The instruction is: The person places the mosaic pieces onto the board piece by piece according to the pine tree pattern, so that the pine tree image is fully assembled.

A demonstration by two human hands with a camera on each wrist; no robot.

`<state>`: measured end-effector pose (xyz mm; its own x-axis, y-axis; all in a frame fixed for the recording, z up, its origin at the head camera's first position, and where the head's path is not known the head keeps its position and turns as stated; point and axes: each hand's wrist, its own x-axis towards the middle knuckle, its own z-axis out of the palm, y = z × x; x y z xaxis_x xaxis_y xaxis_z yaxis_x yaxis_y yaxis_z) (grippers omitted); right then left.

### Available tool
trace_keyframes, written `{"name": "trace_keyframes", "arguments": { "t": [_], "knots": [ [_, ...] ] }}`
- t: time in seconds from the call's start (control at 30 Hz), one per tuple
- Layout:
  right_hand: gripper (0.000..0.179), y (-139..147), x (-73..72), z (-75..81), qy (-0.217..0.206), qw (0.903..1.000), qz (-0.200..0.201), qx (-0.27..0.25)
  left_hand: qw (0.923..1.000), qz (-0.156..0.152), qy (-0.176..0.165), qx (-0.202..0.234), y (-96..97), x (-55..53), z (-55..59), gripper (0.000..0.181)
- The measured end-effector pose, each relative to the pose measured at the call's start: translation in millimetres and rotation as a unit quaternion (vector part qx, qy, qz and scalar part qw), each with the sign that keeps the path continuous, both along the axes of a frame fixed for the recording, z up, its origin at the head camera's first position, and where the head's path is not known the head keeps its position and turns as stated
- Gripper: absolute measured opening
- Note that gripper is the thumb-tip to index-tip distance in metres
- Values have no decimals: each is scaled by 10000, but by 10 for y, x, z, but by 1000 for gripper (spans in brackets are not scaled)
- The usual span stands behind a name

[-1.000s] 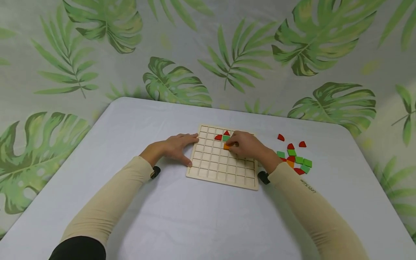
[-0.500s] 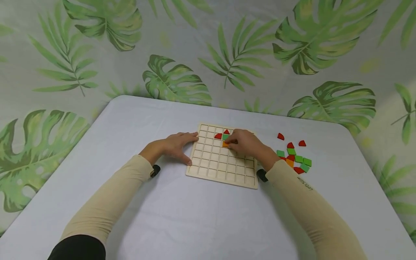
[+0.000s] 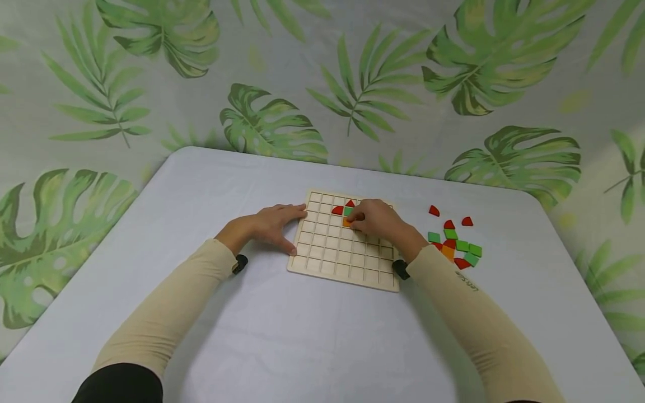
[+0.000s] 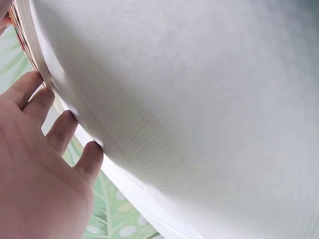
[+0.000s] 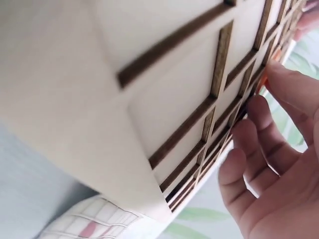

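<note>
A person's right hand (image 3: 378, 218) pinches an orange tile (image 3: 346, 222) between bent fingers and thumb, near the centre of the frame, on a gridded wooden board (image 3: 322, 254). Over the past second, I have watched the tile shift slightly up and left, and it now lies just below a green tile (image 3: 349, 211). That one, a red triangle (image 3: 350, 203) above it and a rounded red tile (image 3: 337, 210) to its left have kept their squares. The left hand (image 3: 272, 226), fingers spread and uncurled, stays at the board's left edge. Loose tiles (image 3: 461, 245) at the right of the frame lie on the white counter (image 3: 312, 336) as before.
</note>
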<state>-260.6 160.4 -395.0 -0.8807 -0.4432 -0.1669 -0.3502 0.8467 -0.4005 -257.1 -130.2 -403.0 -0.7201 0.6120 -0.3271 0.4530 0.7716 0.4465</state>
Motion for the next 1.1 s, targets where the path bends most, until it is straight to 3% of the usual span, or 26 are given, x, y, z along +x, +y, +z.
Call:
{"name": "trace_keyframes", "arguments": {
  "t": [0.17, 0.53, 0.8, 1.1],
  "knots": [
    [26, 49, -10, -40, -172, 9996, -138, -165, 10000, -37, 17, 10, 9, 2, -8, 97],
    [26, 135, 27, -17, 242, 9988, 424, 41, 10000, -55, -47, -25, 47, 5, -25, 97],
    [24, 317, 37, 195, 540, 9976, 418, 81, 9999, -80, -21, -74, 54, 7, -24, 97],
    [24, 829, 38, 398, 540, 9982, 135, 241, 10000, -39, 43, -38, 28, 8, 27, 97]
  ]
}}
